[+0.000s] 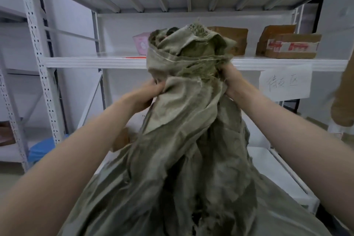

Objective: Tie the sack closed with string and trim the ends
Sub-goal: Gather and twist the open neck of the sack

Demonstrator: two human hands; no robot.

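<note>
A large olive-grey woven sack (182,140) stands in front of me, its top gathered into a bunched neck. A thin pale string (191,59) runs across the neck just below the frayed open mouth. My left hand (151,90) grips the cloth on the left side of the neck. My right hand (230,80) grips the right side, close to where the string ends in frayed fibres. The fingers of both hands are buried in the folds. No scissors are in view.
A white metal shelf rack (95,62) stands right behind the sack. On its shelf sit a pink box (140,44) and brown cardboard boxes (287,46). A handwritten paper sign (285,83) hangs under the shelf. A blue bag (42,149) lies low left.
</note>
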